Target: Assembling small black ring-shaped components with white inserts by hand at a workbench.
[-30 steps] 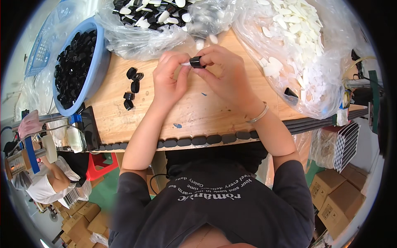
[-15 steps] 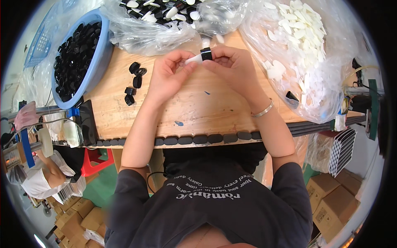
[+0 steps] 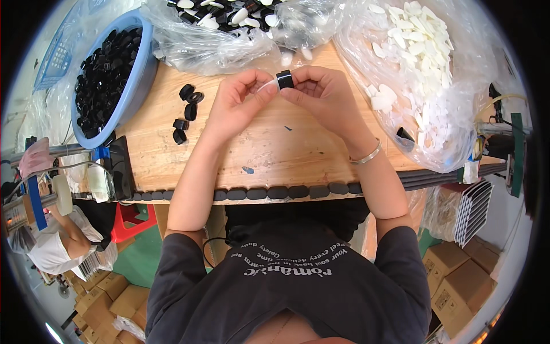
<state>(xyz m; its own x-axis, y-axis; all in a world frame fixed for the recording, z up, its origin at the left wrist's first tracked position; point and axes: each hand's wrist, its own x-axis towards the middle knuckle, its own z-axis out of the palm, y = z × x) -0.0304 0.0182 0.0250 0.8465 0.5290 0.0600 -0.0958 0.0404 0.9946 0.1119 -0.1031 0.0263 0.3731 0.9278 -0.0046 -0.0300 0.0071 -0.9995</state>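
Observation:
My left hand point(image 3: 236, 106) pinches a small flat white plastic piece point(image 3: 268, 85), mostly covered by the fingers. Opposite it, my right hand point(image 3: 327, 97) grips a short glossy black cap point(image 3: 285, 79) between thumb and fingers. The white piece's end meets the cap's left side; whether it sits inside cannot be made out. Both hands are raised over the far middle of the wooden table point(image 3: 269, 149). Several loose black caps point(image 3: 191, 110) lie left of my left hand. Just beyond the hands are two white pieces point(image 3: 287, 58).
A blue basin point(image 3: 148, 54) full of black caps stands at the left. Clear plastic bags hold mixed black and white parts point(image 3: 240, 16) at the back and white pieces point(image 3: 418, 40) at the right. Dark padding point(image 3: 298, 192) lines the near table edge. Another person point(image 3: 63, 241) sits at far left.
The black cap and white piece have come closer, with less of the white piece showing between my hands. The cap has tilted slightly. Both hands keep their grips.

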